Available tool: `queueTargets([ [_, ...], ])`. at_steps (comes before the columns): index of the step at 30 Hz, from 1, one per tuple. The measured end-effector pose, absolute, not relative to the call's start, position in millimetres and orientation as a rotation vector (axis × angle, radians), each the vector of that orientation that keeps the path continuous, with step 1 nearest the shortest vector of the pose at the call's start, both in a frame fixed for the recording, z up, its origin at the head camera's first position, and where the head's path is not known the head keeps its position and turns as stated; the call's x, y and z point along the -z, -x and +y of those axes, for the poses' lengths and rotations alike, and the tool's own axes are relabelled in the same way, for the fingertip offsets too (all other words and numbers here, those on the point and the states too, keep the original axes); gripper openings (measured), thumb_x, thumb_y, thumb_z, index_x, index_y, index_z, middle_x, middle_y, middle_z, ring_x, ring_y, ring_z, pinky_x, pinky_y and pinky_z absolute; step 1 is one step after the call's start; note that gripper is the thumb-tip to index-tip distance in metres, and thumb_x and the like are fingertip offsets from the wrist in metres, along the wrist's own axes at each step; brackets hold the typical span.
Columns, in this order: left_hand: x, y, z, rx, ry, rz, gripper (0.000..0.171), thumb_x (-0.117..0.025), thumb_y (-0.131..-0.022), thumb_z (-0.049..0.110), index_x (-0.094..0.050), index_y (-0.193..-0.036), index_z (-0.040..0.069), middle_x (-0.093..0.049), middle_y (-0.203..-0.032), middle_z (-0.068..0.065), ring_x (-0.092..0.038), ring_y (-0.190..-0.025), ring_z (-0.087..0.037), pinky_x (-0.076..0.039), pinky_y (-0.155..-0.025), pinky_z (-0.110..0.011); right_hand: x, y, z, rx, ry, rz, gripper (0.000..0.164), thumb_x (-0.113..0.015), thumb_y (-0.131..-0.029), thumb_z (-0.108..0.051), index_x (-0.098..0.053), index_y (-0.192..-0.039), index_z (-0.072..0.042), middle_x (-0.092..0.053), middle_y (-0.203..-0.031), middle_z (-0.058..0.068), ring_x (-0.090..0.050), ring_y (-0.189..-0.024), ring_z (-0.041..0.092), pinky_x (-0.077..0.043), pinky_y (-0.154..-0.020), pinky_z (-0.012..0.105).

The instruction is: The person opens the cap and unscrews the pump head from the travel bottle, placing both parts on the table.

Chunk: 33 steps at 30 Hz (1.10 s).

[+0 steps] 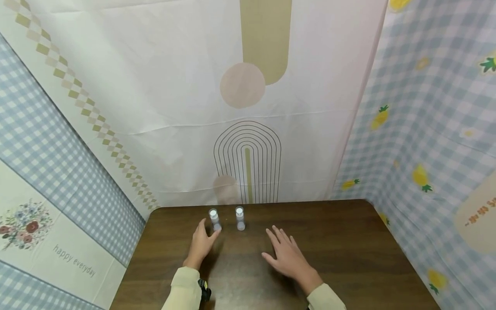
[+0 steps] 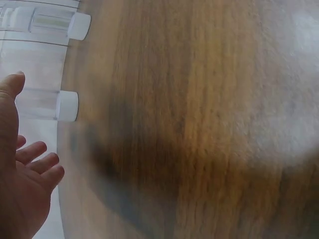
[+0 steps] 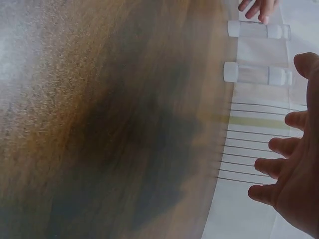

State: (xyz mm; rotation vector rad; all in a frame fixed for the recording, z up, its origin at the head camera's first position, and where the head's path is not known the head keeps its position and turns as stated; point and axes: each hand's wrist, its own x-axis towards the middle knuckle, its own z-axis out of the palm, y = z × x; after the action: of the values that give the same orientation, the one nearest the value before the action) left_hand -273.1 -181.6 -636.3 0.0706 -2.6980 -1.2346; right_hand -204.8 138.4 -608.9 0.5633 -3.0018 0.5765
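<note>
Two clear cylindrical bottles with white ends stand upright near the table's back edge, the left bottle (image 1: 215,221) a short way from the right bottle (image 1: 240,220). My left hand (image 1: 200,243) is at the left bottle, thumb and fingers spread to either side of it. In the left wrist view the thumb (image 2: 12,85) overlaps that bottle's edge; whether it touches, I cannot tell. My right hand (image 1: 287,256) hovers over the table to the right of both bottles, fingers spread and nothing held. The right wrist view shows its fingers apart from the right bottle (image 3: 251,73).
The dark wooden table (image 1: 248,275) ends at a white printed cloth (image 1: 178,168) hanging behind the bottles. Checked cloths hang on the left (image 1: 77,163) and right (image 1: 403,142). A black band (image 1: 204,290) sits at the left cuff.
</note>
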Motion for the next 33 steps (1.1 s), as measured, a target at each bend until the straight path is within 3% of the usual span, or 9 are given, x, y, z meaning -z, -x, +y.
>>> queueTargets([
  [7, 638.8, 278.6, -178.8, 1.325, -0.103, -2.664, 0.074, -0.076, -0.094, 0.022, -0.039, -0.150, -0.008, -0.049, -0.147, -0.035, -0.047, -0.137, -0.052, -0.042, -0.110, -0.063, 607.7, 212.6, 128.9, -0.589, -0.630, -3.035, 0.081, -0.048, -0.100, -0.066, -0.034, -0.162, -0.015, -0.030, -0.168, 0.016, -0.034, -0.151, 0.044, -0.032, -0.114, 0.071],
  [13, 639.2, 285.3, -172.8, 1.369, -0.135, -2.575, 0.067, -0.079, -0.090, 0.018, -0.047, -0.144, -0.006, -0.060, -0.137, -0.031, -0.058, -0.128, -0.047, -0.045, -0.107, -0.059, 607.3, 215.3, 124.0, -0.606, -0.661, -3.062, 0.076, -0.055, -0.101, -0.055, -0.035, -0.161, -0.013, -0.030, -0.167, 0.018, -0.035, -0.150, 0.043, -0.032, -0.114, 0.071],
  [17, 640.0, 289.0, -170.0, 1.411, -0.153, -2.535, 0.061, -0.080, -0.088, 0.014, -0.052, -0.139, -0.005, -0.066, -0.130, -0.028, -0.063, -0.122, -0.043, -0.048, -0.104, -0.056, 610.1, 216.9, 122.6, -0.673, -0.689, -3.088, 0.077, -0.053, -0.102, -0.057, -0.033, -0.162, -0.013, -0.029, -0.167, 0.019, -0.034, -0.151, 0.044, -0.030, -0.115, 0.071],
  [26, 640.4, 289.8, -167.1, 1.436, -0.180, -2.500, 0.042, -0.076, -0.090, 0.006, -0.062, -0.128, -0.007, -0.071, -0.120, -0.028, -0.068, -0.114, -0.043, -0.053, -0.098, -0.056, 615.2, 218.5, 119.3, -0.745, -0.711, -3.075, 0.075, -0.055, -0.103, -0.053, -0.034, -0.161, -0.011, -0.031, -0.167, 0.018, -0.035, -0.150, 0.044, -0.030, -0.115, 0.070],
  [33, 639.2, 291.0, -166.7, 1.425, -0.197, -2.494, 0.038, -0.075, -0.090, 0.002, -0.063, -0.124, -0.008, -0.071, -0.116, -0.029, -0.069, -0.111, -0.043, -0.053, -0.097, -0.055, 611.9, 222.9, 114.9, -0.791, -0.754, -3.070, 0.075, -0.053, -0.103, -0.055, -0.034, -0.161, -0.011, -0.033, -0.166, 0.017, -0.036, -0.151, 0.041, -0.031, -0.115, 0.069],
])
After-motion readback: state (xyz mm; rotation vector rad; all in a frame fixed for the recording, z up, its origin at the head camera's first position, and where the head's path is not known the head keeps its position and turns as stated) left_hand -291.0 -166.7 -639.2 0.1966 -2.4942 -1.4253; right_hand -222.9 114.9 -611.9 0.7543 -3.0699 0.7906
